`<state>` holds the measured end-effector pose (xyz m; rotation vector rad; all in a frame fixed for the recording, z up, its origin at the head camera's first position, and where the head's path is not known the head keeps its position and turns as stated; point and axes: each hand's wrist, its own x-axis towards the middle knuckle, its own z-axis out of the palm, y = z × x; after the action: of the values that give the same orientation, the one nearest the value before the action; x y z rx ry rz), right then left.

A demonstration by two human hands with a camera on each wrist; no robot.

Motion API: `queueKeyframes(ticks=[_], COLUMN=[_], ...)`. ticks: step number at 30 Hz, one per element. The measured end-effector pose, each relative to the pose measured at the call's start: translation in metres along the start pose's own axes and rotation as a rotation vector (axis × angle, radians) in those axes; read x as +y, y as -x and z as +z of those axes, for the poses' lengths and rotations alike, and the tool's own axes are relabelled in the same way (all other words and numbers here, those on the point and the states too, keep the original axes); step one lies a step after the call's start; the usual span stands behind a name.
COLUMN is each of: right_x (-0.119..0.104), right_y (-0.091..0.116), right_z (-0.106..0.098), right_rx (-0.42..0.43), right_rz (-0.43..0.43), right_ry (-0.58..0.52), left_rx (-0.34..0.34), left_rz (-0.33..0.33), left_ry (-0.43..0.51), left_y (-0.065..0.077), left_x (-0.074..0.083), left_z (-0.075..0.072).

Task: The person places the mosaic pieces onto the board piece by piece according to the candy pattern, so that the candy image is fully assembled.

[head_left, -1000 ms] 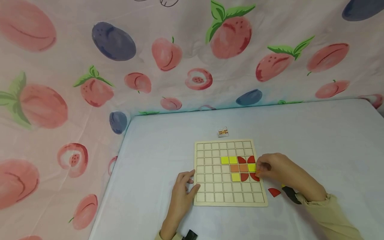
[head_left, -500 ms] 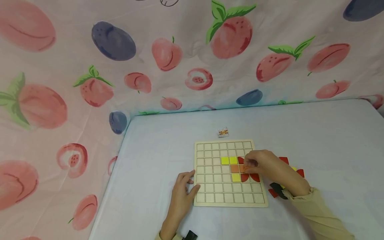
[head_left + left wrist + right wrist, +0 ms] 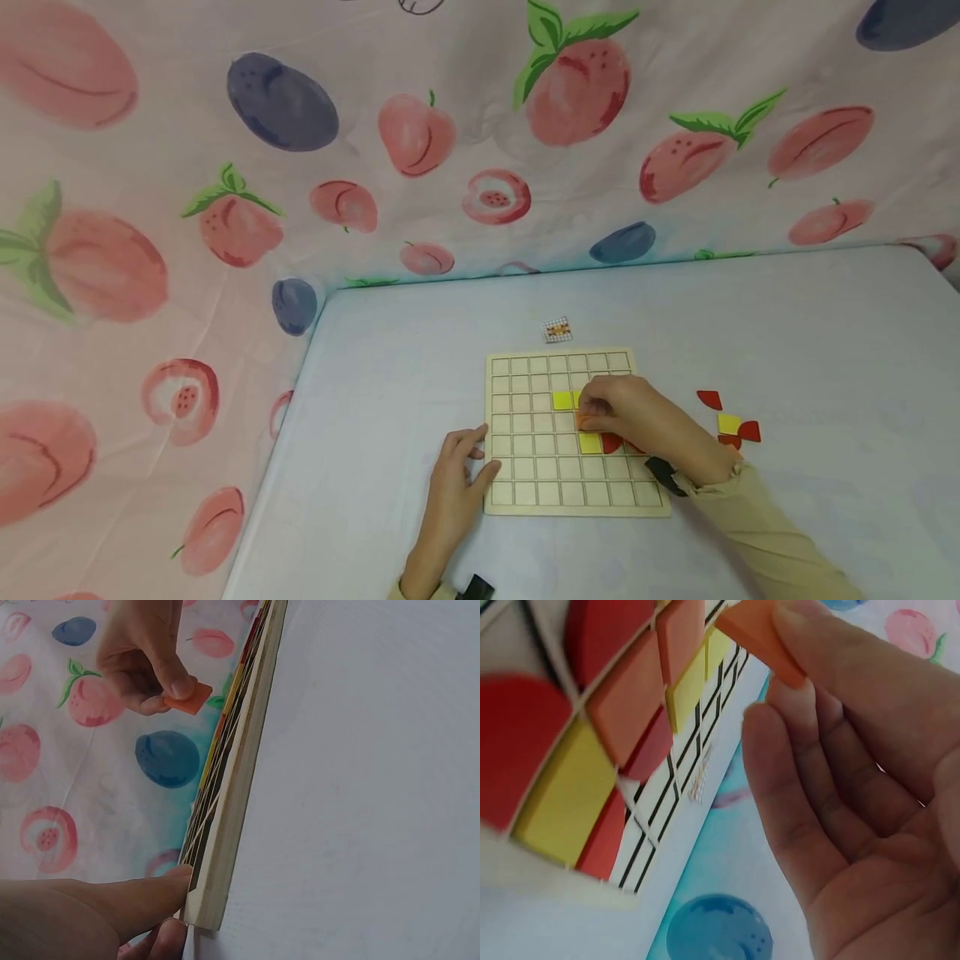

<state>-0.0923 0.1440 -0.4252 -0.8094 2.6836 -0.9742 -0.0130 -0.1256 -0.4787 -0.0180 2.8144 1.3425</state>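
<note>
A square wooden grid board [image 3: 525,492] lies on the white table. My left hand [image 3: 453,471] rests at its left side, thumb and index finger touching the edge. Over the middle of the board, my right hand [image 3: 618,404] pinches an orange square tile [image 3: 754,634] between thumb and fingers. The left wrist view shows that tile [image 3: 189,699] held above the board surface. Yellow squares [image 3: 590,443], red quarter-round pieces [image 3: 612,442] and orange squares [image 3: 626,701] sit in the grid cells, partly hidden by my right hand in the head view.
Right of the board lie loose pieces: a red one [image 3: 708,399], a yellow square [image 3: 728,425] and another red piece [image 3: 749,430] among several. Behind the board is a small printed pattern card [image 3: 557,330]. A fruit-print cloth [image 3: 420,208] hangs behind the table.
My right hand has moved left from the board's right edge to its middle, carrying the orange tile. The loose pieces on the right have come into view. My left hand has stayed put.
</note>
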Motion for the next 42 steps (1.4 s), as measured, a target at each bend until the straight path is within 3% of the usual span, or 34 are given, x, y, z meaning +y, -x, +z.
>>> queueKeyframes(ticks=[4,15,20,29,42], right_x=[-0.003,-0.009,-0.008,-0.007,-0.007], right_y=[-0.006,-0.017,-0.021,-0.025,-0.023], right_z=[0.004,0.012,0.017,0.019,0.024], right_rx=[0.008,0.001,-0.018,-0.045,-0.046], right_rz=[-0.053,-0.091,-0.082,-0.051,-0.061], right_ry=[0.015,0.033,0.040,0.047,0.155], left_rx=[-0.005,0.005,0.024,0.004,0.001], left_rz=[-0.007,0.013,0.035,0.000,0.011], left_ry=[-0.001,0.002,0.002,0.001,-0.001], left_y=[0.000,0.001,0.001,0.001,0.000], left_x=[0.000,0.000,-0.001,0.001,-0.001], left_z=[-0.001,-0.001,0.000,0.000,0.000])
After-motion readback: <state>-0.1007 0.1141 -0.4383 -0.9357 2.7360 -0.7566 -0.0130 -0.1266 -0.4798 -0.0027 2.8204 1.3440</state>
